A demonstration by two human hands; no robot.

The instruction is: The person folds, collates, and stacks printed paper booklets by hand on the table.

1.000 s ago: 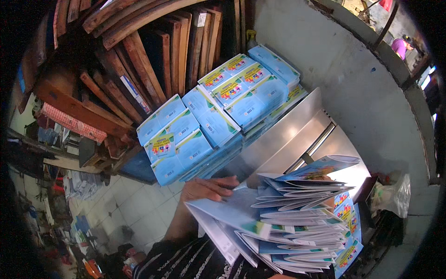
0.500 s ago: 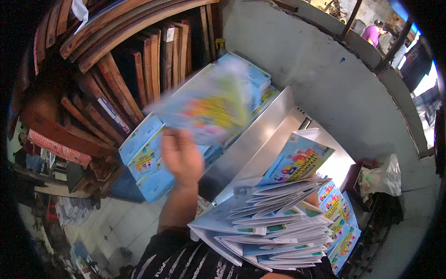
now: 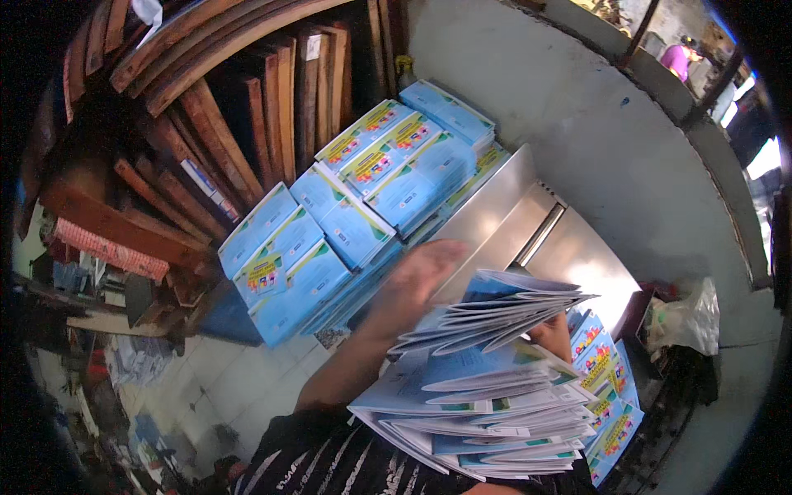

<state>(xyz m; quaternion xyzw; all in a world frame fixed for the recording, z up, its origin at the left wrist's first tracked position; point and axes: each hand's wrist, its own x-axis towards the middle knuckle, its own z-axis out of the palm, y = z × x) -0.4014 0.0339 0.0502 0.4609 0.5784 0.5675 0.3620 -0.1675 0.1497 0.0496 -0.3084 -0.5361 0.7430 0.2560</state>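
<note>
Left hand (image 3: 417, 276) flat and open on top of the fanned booklets (image 3: 487, 388); right hand (image 3: 551, 334) mostly hidden under them, grip can't be told.
Booklets sit against the person's chest, just beside the steel table (image 3: 528, 239); blue stacks (image 3: 346, 214) lie behind, wooden planks (image 3: 247, 107) beyond.

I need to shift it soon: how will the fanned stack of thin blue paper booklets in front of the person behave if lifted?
The fanned stack of thin blue paper booklets will probably flop and sag, since its edges already splay apart. Glossy-looking covers suggest layers may slide off sideways. Its many layers suggest it is heavy for its size. The left hand reaches across its top; the right hand is mostly hidden.
</note>
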